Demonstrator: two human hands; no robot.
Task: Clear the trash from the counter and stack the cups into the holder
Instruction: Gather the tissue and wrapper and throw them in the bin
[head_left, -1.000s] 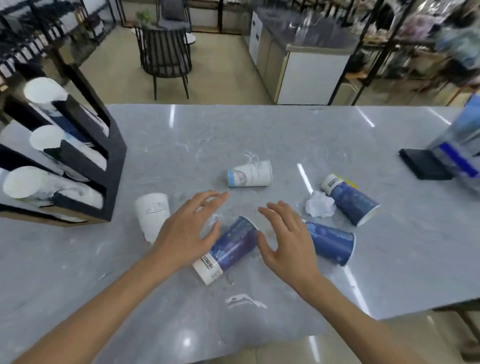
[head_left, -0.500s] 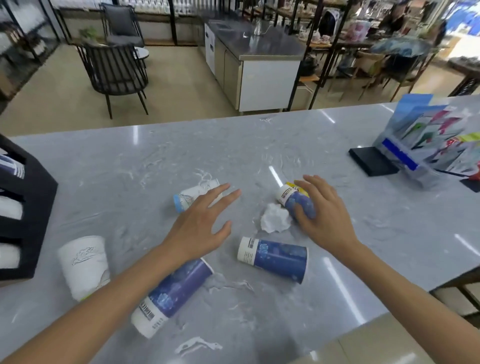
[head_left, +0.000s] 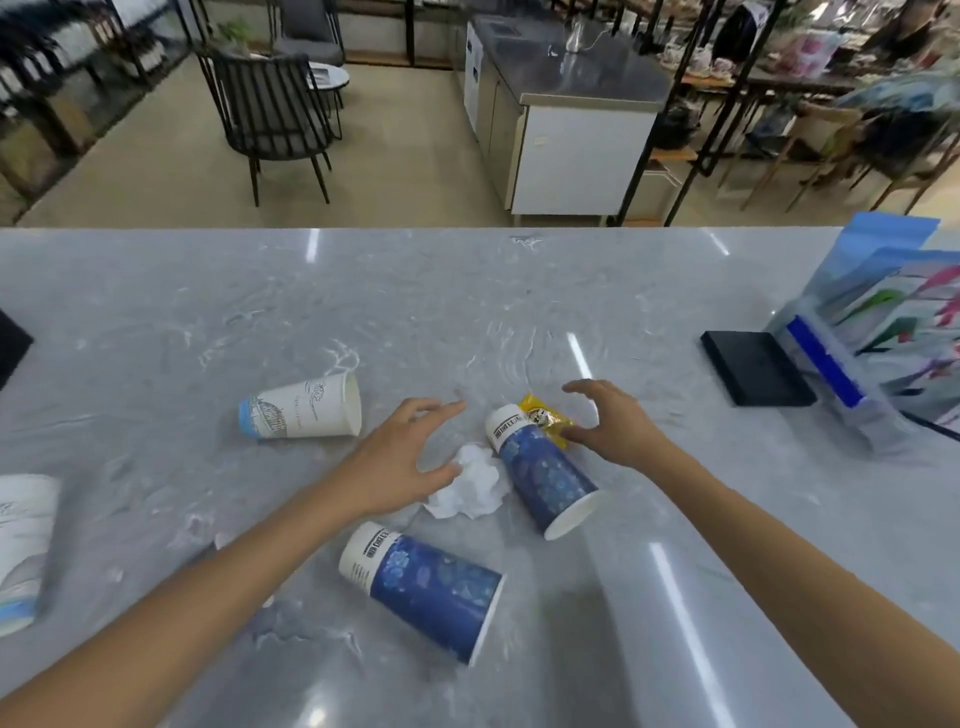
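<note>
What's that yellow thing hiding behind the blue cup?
A crinkly yellow wrapper peeks out behind the blue cup. The cup and the right hand cover part of it.

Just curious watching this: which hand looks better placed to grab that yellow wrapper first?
The right hand, probably. It hovers open with its thumb at the yellow wrapper, which lies on its side of the blue cup. The left hand is beyond that cup, by the crumpled tissue.
</note>
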